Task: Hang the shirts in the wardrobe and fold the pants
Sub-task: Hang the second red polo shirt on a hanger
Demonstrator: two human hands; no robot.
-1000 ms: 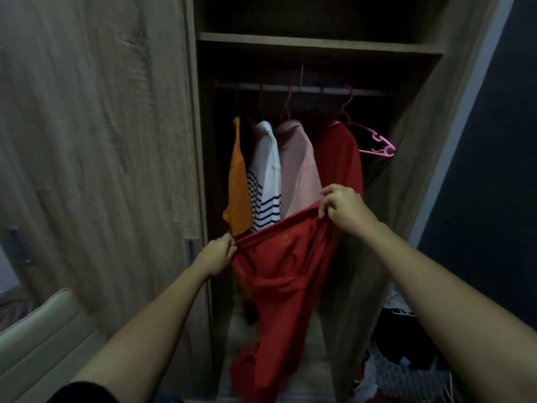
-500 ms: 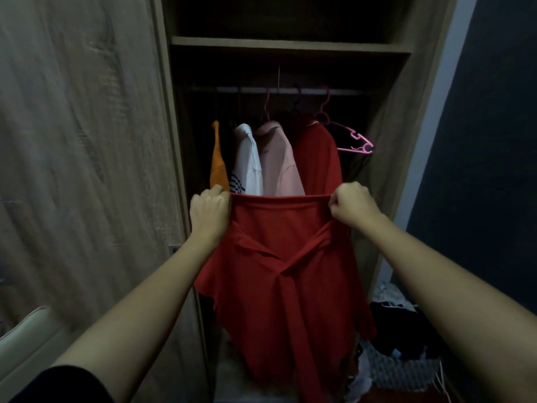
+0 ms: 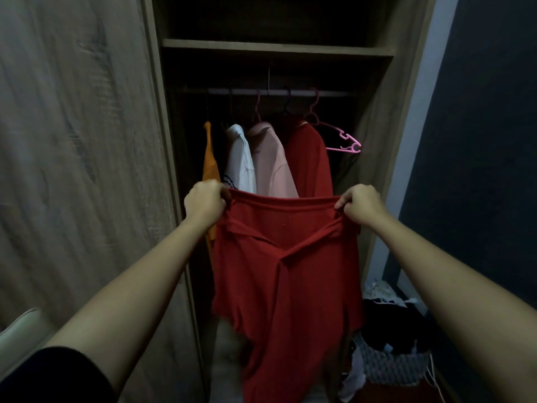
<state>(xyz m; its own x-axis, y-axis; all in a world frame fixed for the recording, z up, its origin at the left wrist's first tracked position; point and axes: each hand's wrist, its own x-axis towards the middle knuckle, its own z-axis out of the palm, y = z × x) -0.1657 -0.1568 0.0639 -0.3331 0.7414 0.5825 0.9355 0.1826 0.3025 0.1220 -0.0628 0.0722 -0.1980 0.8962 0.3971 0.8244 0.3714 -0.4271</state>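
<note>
I hold red pants (image 3: 286, 274) stretched out by the waistband in front of the open wardrobe (image 3: 276, 48). My left hand (image 3: 205, 200) grips the waistband's left corner and my right hand (image 3: 360, 203) grips its right corner. A fabric belt hangs down the front and the legs drop toward the floor. Behind, on the rail (image 3: 270, 92), hang an orange shirt (image 3: 209, 167), a white striped shirt (image 3: 241, 164), a pink shirt (image 3: 271, 161) and a red shirt (image 3: 311, 161). An empty pink hanger (image 3: 343, 141) hangs at the right end.
The wooden wardrobe door (image 3: 75, 155) stands open on my left. A patterned laundry basket (image 3: 389, 365) with dark clothes sits on the floor at the lower right, beside a dark wall (image 3: 479, 141). A pale cushioned edge (image 3: 20, 330) shows at the lower left.
One second ago the pants hung bunched and slanted, my left hand lower. Both hands have risen level and pulled apart, so the waistband is now taut and flat.
</note>
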